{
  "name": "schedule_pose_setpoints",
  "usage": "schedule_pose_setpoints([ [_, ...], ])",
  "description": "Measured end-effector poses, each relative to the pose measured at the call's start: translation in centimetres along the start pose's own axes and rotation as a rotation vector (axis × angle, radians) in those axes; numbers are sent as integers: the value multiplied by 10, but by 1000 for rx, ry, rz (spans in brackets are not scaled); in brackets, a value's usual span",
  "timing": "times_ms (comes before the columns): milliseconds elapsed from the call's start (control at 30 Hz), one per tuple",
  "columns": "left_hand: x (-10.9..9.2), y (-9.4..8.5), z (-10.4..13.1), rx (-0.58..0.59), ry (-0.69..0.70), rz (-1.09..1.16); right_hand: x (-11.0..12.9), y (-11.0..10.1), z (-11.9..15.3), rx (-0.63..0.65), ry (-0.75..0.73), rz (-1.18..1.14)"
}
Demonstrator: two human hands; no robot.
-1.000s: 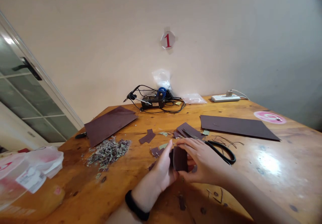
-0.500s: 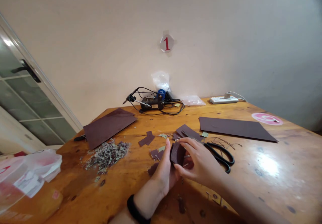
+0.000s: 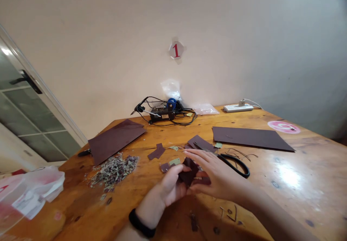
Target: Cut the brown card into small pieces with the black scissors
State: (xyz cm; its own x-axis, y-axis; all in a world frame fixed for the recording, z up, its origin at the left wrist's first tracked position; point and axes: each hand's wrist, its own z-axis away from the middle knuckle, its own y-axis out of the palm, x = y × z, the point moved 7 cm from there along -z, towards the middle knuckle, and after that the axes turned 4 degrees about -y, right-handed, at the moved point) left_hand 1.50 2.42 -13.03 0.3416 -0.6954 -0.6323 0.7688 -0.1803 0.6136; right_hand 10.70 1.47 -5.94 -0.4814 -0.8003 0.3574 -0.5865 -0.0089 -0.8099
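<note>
My left hand (image 3: 173,185) is closed around a small dark brown piece (image 3: 189,173), its thumb lying across the piece's face. The piece looks like stiff sheet, tilted, with its far side hidden. Around it curves my right hand (image 3: 210,170), fingertips at the top edge and thumb low near the left fingers; its exact contact is partly hidden. Scissors with black handles (image 3: 235,165) lie just beyond the right hand, their blades over brown offcuts (image 3: 197,141). More brown and greenish scraps (image 3: 166,167) rest behind the left hand, beside a T-like brown cutout (image 3: 156,151).
Large brown sheets lie at left (image 3: 116,140) and right (image 3: 252,138). A heap of shredded bits (image 3: 115,170) is at left, near a plastic bag (image 3: 35,190). Along the wall stand a black cabled device (image 3: 162,112) and a white power strip (image 3: 238,107).
The brown piece has turned and tipped in my hands. My left thumb has bent down over its face, and my right fingers have shifted from pinching its side to curving over it.
</note>
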Motion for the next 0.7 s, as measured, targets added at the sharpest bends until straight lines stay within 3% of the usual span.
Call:
schedule_pose_setpoints([
  [167,3,1,5,84,-41,-128,8,0,-4,85,-98,24],
  [333,3,7,8,123,-53,-117,5,1,-6,120,-73,87],
  [700,5,2,2,58,-21,-80,-5,6,-6,99,33,68],
])
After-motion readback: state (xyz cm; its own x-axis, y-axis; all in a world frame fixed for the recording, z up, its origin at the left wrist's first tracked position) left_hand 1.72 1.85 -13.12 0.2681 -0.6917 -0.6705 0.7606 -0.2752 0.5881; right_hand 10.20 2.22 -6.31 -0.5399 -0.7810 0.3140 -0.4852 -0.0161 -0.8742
